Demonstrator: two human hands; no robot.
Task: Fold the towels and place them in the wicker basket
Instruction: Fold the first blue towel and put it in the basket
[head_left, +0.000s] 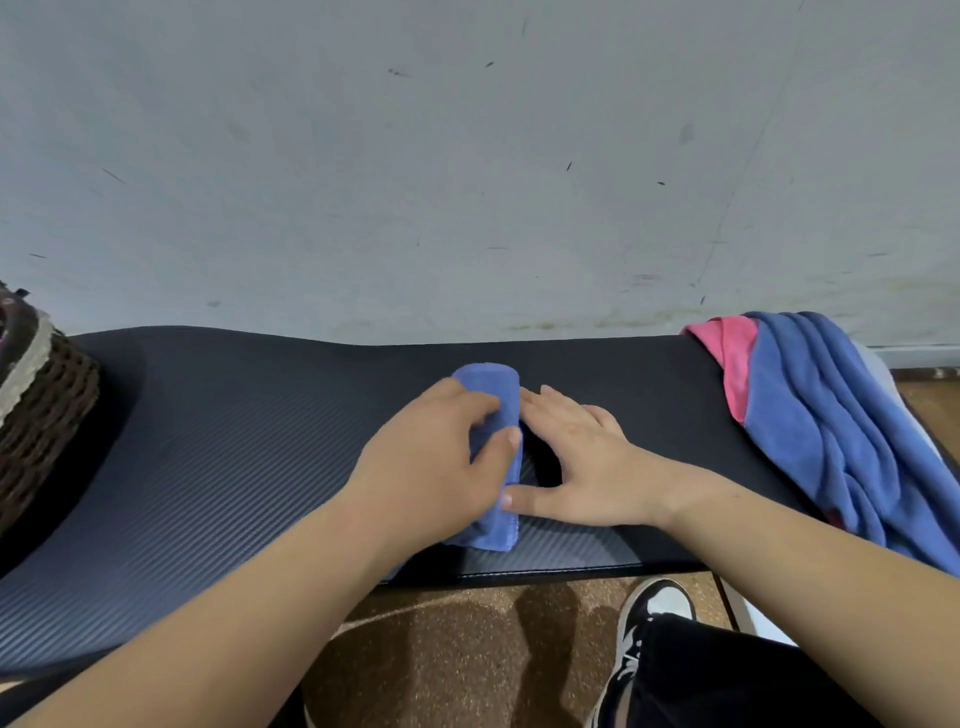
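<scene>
Both forearms (260, 597) reached over the mat (234, 441). The left hand (441, 457) curled round the folded towel (488, 382) at mid-mat; the right hand (576, 452) lay flat beside it, fingers (550, 402) straight, thumb touching it. The basket (41, 410) sat far left, the towel pile (831, 415) right.

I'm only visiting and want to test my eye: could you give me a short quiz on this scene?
1. True or false: the basket stands at the left end of the mat.
2. Which hand grips the folded towel: A left, B right?
3. Fill in: the unfolded pile shows blue and ____ cloth.
Key: 1 true; 2 A, the left hand; 3 pink.
</scene>
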